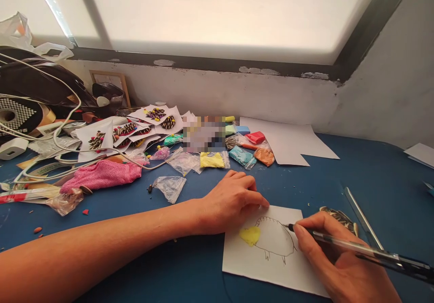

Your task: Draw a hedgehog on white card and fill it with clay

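A white paper [274,271] lies on the blue table. On it is an ink outline [293,240] of a rounded body with short legs and small scallops along its top left, joined to a yellow clay patch [250,235]. My right hand [342,258] grips a black pen [366,250], its tip touching or just above the outline's upper right. My left hand [233,199] rests at the paper's upper left edge, fingers loosely bent and apart, one reaching the top edge. Sunflower seeds [339,217] lie beyond my right hand, partly hidden by it.
Bagged coloured clay [242,157] and larger white sheets [291,142] lie near the wall. Several seed-covered paper pieces [127,131], a pink cloth [105,175] and a white cable [73,109] crowd the left. A metallic strip [362,217] lies at right. One patch is pixelated.
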`<state>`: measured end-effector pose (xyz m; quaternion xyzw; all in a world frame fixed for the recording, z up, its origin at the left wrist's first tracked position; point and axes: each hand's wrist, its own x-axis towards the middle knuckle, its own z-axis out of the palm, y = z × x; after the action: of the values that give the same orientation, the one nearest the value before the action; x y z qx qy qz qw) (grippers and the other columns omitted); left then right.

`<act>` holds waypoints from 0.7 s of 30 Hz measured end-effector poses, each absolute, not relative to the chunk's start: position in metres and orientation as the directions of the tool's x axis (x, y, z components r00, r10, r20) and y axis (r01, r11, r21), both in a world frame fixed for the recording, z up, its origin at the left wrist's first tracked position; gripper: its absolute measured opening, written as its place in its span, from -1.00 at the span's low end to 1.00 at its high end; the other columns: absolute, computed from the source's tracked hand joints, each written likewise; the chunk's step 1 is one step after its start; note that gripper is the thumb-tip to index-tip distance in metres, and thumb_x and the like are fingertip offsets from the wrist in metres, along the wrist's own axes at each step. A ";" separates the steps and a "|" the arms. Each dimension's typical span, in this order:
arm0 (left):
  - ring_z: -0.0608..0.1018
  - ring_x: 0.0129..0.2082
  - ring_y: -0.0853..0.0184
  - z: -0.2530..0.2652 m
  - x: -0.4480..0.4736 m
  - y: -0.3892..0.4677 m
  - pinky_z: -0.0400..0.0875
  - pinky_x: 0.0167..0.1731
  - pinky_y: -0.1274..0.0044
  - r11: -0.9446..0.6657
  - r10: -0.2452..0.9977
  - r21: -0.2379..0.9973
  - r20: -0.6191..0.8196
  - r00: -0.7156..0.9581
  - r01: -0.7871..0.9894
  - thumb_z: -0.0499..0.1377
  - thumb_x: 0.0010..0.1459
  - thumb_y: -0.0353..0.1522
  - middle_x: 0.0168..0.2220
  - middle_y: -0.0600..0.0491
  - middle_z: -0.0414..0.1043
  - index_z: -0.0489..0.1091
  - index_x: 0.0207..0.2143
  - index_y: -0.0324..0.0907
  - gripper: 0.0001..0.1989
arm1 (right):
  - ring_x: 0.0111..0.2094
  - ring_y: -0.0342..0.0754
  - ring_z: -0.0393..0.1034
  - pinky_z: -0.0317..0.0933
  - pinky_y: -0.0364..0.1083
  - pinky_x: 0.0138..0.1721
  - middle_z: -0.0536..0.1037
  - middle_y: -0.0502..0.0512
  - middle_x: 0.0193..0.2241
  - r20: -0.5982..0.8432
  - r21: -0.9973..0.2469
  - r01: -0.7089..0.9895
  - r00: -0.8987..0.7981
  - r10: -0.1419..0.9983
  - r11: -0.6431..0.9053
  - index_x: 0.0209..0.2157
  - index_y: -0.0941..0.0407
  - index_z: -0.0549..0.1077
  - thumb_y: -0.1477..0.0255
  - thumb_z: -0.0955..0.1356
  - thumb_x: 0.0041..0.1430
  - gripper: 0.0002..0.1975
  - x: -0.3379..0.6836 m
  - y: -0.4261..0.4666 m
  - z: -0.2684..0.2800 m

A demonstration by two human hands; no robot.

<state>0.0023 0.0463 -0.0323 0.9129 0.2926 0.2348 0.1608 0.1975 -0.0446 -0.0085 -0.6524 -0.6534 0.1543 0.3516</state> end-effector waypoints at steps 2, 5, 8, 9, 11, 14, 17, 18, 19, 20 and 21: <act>0.39 -0.25 0.35 -0.032 0.002 0.046 0.15 -0.17 0.43 -0.776 0.611 0.434 0.332 0.719 0.459 0.07 0.29 -0.39 -0.30 0.04 0.38 0.54 -0.14 -0.06 -0.75 | -0.60 -0.11 0.27 0.07 -0.12 -0.57 0.40 -0.13 -0.63 0.263 -0.649 0.753 0.093 0.960 0.105 -0.50 -0.02 0.39 0.22 0.27 0.18 -0.77 0.197 -0.045 -0.008; 0.39 -0.26 0.35 -0.033 0.003 0.046 0.15 -0.18 0.43 -0.777 0.609 0.435 0.337 0.718 0.455 0.08 0.29 -0.39 -0.31 0.04 0.37 0.54 -0.14 -0.06 -0.76 | -0.59 -0.10 0.29 0.11 -0.13 -0.55 0.40 -0.12 -0.62 0.259 -0.648 0.755 0.091 0.961 0.103 -0.50 -0.02 0.38 0.23 0.26 0.19 -0.77 0.194 -0.046 -0.006; 0.39 -0.26 0.35 -0.033 0.003 0.047 0.15 -0.18 0.43 -0.780 0.607 0.437 0.348 0.715 0.449 0.07 0.29 -0.40 -0.31 0.04 0.37 0.54 -0.13 -0.06 -0.75 | -0.57 -0.10 0.31 0.15 -0.14 -0.52 0.41 -0.11 -0.62 0.254 -0.644 0.758 0.088 0.963 0.101 -0.49 -0.02 0.37 0.24 0.25 0.20 -0.77 0.192 -0.047 -0.006; 0.39 -0.26 0.35 -0.034 0.003 0.047 0.15 -0.18 0.43 -0.780 0.606 0.437 0.351 0.714 0.447 0.07 0.29 -0.40 -0.32 0.04 0.37 0.54 -0.14 -0.06 -0.75 | -0.57 -0.10 0.32 0.16 -0.14 -0.52 0.41 -0.11 -0.61 0.256 -0.640 0.761 0.087 0.963 0.101 -0.49 -0.02 0.37 0.24 0.25 0.20 -0.78 0.192 -0.047 -0.006; 0.39 -0.27 0.35 -0.034 0.003 0.047 0.15 -0.18 0.43 -0.784 0.602 0.436 0.357 0.714 0.443 0.07 0.28 -0.41 -0.32 0.04 0.36 0.54 -0.14 -0.07 -0.75 | -0.57 -0.11 0.33 0.17 -0.15 -0.52 0.42 -0.11 -0.61 0.261 -0.633 0.767 0.080 0.962 0.107 -0.48 -0.02 0.38 0.24 0.26 0.20 -0.78 0.194 -0.046 -0.007; 0.38 -0.28 0.35 -0.035 0.003 0.047 0.15 -0.20 0.43 -0.790 0.597 0.428 0.370 0.712 0.440 0.08 0.27 -0.41 -0.34 0.04 0.36 0.55 -0.15 -0.07 -0.76 | -0.58 -0.12 0.35 0.19 -0.16 -0.54 0.44 -0.12 -0.61 0.267 -0.610 0.782 0.052 0.962 0.127 -0.48 -0.02 0.40 0.21 0.26 0.19 -0.77 0.201 -0.044 -0.011; 0.38 -0.29 0.36 -0.037 0.003 0.048 0.14 -0.21 0.44 -0.795 0.594 0.418 0.388 0.704 0.440 0.08 0.27 -0.41 -0.35 0.05 0.35 0.55 -0.16 -0.07 -0.76 | -0.62 -0.14 0.37 0.20 -0.18 -0.61 0.46 -0.12 -0.62 0.273 -0.562 0.804 -0.044 0.961 0.197 -0.48 -0.02 0.42 0.21 0.28 0.19 -0.77 0.210 -0.039 -0.014; 0.37 -0.29 0.36 -0.037 0.003 0.048 0.14 -0.21 0.44 -0.795 0.594 0.417 0.391 0.703 0.440 0.09 0.28 -0.41 -0.35 0.05 0.35 0.55 -0.17 -0.06 -0.76 | -0.63 -0.14 0.39 0.20 -0.20 -0.63 0.47 -0.13 -0.62 0.278 -0.544 0.808 -0.080 0.957 0.226 -0.48 -0.02 0.43 0.22 0.28 0.20 -0.77 0.213 -0.038 -0.015; 0.37 -0.29 0.36 -0.037 0.003 0.048 0.14 -0.21 0.44 -0.795 0.595 0.416 0.390 0.703 0.442 0.09 0.28 -0.41 -0.34 0.05 0.35 0.55 -0.17 -0.06 -0.76 | -0.63 -0.15 0.40 0.21 -0.21 -0.64 0.47 -0.13 -0.63 0.284 -0.528 0.810 -0.112 0.952 0.253 -0.47 -0.02 0.43 0.23 0.29 0.20 -0.78 0.215 -0.037 -0.015; 0.37 -0.29 0.36 -0.037 0.003 0.048 0.14 -0.21 0.44 -0.793 0.596 0.417 0.387 0.703 0.443 0.09 0.28 -0.41 -0.34 0.05 0.35 0.55 -0.17 -0.06 -0.76 | -0.64 -0.16 0.40 0.21 -0.23 -0.65 0.47 -0.13 -0.63 0.292 -0.518 0.809 -0.136 0.947 0.276 -0.48 -0.02 0.43 0.24 0.28 0.21 -0.78 0.216 -0.036 -0.016; 0.38 -0.29 0.36 -0.037 0.003 0.048 0.14 -0.21 0.44 -0.792 0.598 0.419 0.383 0.704 0.445 0.09 0.28 -0.41 -0.34 0.05 0.35 0.55 -0.17 -0.06 -0.77 | -0.65 -0.17 0.39 0.21 -0.23 -0.66 0.46 -0.13 -0.64 0.298 -0.512 0.809 -0.149 0.943 0.289 -0.48 -0.02 0.43 0.25 0.28 0.21 -0.78 0.217 -0.036 -0.015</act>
<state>0.0032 0.0481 -0.0369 0.9109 0.2863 0.2570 0.1492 0.2170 -0.0359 -0.0154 -0.5848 -0.7490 0.1159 0.2892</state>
